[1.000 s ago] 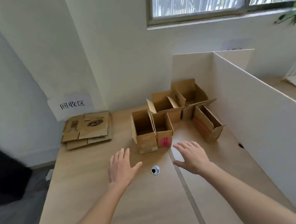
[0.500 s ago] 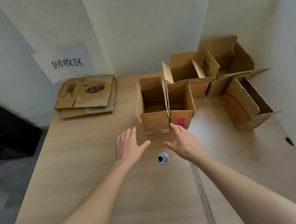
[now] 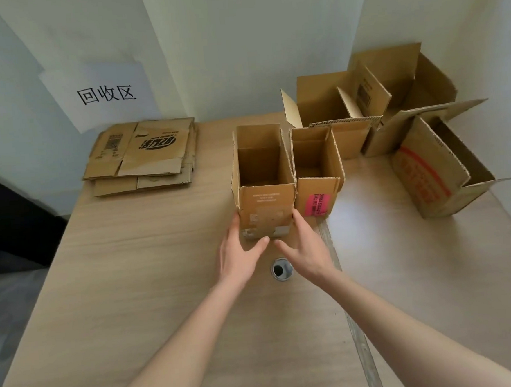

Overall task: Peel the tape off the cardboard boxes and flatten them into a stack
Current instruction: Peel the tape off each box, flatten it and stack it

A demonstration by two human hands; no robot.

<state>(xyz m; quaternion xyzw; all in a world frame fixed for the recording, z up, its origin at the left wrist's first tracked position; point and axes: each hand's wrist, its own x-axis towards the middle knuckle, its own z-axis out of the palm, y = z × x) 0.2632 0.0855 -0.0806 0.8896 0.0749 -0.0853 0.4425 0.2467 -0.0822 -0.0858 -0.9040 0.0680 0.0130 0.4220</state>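
your left hand (image 3: 239, 252) reaches to the lower left corner of the near box (image 3: 264, 189), fingers straight and together along its left side, thumb angled across the bottom of its front face. your right hand (image 3: 305, 247) mirrors it at the lower right corner, fingers slipped into the narrow gap beside the pink-label box (image 3: 318, 174), so you cannot tell how their tips lie. the near box stands upright and open-topped at mid-table, touching the pink-label box. bare table (image 3: 133, 277) lies open to your left and toward you, with a grommet hole (image 3: 281, 269) just behind your hands. the flattened stack (image 3: 142, 154) lies at the far left by the wall under a paper sign (image 3: 102, 95). three more open boxes (image 3: 394, 117) crowd the far right corner. small print on the near box's front is too blurred to read.
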